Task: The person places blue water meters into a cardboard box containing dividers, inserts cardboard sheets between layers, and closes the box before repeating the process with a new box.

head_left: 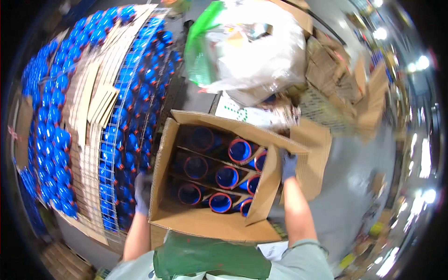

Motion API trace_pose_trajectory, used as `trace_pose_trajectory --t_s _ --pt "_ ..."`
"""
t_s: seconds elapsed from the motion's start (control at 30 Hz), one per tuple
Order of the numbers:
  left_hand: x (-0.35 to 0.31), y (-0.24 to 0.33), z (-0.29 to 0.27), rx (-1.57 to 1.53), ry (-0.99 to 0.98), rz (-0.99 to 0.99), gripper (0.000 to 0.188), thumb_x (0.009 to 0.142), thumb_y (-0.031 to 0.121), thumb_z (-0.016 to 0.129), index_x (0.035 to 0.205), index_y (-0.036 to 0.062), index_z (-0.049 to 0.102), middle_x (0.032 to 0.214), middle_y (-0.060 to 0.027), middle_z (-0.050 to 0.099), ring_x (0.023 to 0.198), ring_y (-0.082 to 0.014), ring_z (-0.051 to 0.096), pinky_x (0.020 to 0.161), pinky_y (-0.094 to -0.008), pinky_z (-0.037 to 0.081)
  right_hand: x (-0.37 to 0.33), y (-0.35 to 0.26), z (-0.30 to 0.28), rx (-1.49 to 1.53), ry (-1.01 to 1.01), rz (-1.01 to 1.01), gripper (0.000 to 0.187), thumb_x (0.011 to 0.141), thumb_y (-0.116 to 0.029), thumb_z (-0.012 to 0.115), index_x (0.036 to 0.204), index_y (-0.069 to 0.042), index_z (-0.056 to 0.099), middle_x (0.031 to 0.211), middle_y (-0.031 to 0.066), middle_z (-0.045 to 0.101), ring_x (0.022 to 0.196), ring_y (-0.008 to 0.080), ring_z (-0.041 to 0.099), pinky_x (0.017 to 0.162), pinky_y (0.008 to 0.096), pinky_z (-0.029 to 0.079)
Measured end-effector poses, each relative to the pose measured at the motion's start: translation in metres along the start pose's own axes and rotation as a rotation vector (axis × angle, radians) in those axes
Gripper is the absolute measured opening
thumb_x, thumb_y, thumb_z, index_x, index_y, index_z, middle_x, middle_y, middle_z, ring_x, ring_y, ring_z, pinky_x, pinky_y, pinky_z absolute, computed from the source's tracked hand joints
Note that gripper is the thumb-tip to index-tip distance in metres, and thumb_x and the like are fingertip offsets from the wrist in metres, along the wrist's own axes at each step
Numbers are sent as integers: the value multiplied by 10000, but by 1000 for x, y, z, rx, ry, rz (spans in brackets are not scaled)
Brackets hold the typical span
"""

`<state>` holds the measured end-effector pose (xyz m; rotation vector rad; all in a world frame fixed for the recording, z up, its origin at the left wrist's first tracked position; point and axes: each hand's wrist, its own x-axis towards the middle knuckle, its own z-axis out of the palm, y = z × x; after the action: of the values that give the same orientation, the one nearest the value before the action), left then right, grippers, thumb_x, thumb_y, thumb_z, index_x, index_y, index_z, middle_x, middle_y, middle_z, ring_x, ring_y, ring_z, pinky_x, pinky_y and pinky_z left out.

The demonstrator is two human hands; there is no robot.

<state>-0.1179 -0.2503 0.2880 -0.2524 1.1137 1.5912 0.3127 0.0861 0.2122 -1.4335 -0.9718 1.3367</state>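
An opened cardboard box [161, 163] is in front of me, tilted slightly. Inside, cardboard dividers separate several blue, round-mouthed vessels [227, 177] with red-orange rims. My left hand [143, 192], in a grey glove, presses against the box's left outer wall; its fingers are dark and partly blurred. On the opposite side, my right hand [288, 165], gloved alike, grips the box at its right wall by the raised flap [265, 191]. Some of its fingers are hidden by the cardboard. Between them the two hands hold the box.
To the left stands a wire-mesh cage [108, 163] with many blue vessels [58, 140] and cardboard strips [88, 100]. Beyond the box are a large clear plastic bag [261, 56] with a green part and crumpled brown cardboard [329, 65]. Grey floor [354, 172] shows at right.
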Motion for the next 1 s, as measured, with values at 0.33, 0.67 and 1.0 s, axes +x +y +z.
trace_pose_trajectory --t_s 0.33,0.67,1.0 --pt "231 -101 -45 663 -38 -287 658 985 606 386 1348 113 625 1358 -110 626 1227 -251 581 1036 -391 416 4 -25 -23 -200 -305 151 500 1057 -398 405 1423 -64 476 1416 100 508 1275 247 511 1100 398 418" --pt "155 -118 -49 1013 288 -371 752 964 662 317 1443 121 528 1452 -143 547 1343 -312 498 1111 -414 333 17 -48 28 -214 -564 180 752 1011 -583 441 1508 -25 353 1506 130 426 1316 290 476 1125 417 383" --pt "-2 -303 -99 307 551 -134 679 1003 596 319 1417 107 544 1443 -188 538 1336 -311 507 1062 -408 375 44 -35 43 -339 -1045 196 650 1013 -467 521 1480 -26 422 1474 142 478 1301 286 484 1125 398 371"
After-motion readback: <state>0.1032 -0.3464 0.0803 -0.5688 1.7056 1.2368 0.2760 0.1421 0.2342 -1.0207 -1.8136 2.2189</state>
